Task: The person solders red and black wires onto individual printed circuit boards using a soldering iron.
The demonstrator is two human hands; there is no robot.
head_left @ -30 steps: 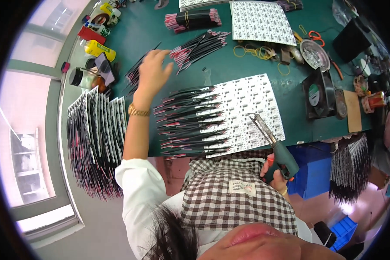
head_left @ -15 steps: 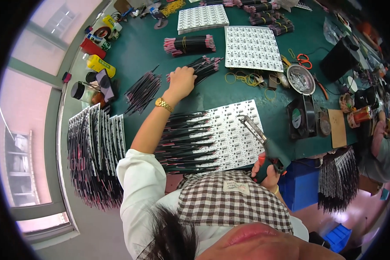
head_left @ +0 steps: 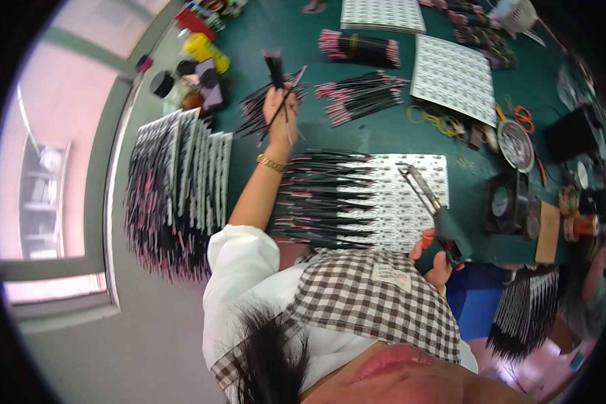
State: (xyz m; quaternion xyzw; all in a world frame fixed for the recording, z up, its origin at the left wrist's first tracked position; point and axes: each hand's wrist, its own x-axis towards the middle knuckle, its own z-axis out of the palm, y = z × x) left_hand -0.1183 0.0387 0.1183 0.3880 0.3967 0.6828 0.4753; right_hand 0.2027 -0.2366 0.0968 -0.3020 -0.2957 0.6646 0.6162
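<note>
My left hand [head_left: 282, 116] is closed round a small bunch of black wires [head_left: 274, 69] with pinkish ends, held over a loose wire pile [head_left: 251, 116]. Another loose wire pile [head_left: 360, 97] lies to its right. In my right hand [head_left: 435, 266] is a dark pistol-grip soldering gun [head_left: 449, 236], its long metal tip pointing up and left over a white circuit board sheet [head_left: 411, 188]. Rows of black wires [head_left: 320, 202] cover the sheet's left part and stick out past its left edge.
Farther back lie a banded wire bundle [head_left: 360, 48] and a stack of board sheets [head_left: 453, 77]. To the right stand a metal bowl [head_left: 516, 145], orange scissors [head_left: 523, 120] and a small black fan [head_left: 506, 202]. Wired sheets [head_left: 175, 195] stand in a row at the left.
My left hand has moved from the right wire pile to over the left one and now holds a bunch of wires upright. The view has shifted; my right hand still holds the soldering gun.
</note>
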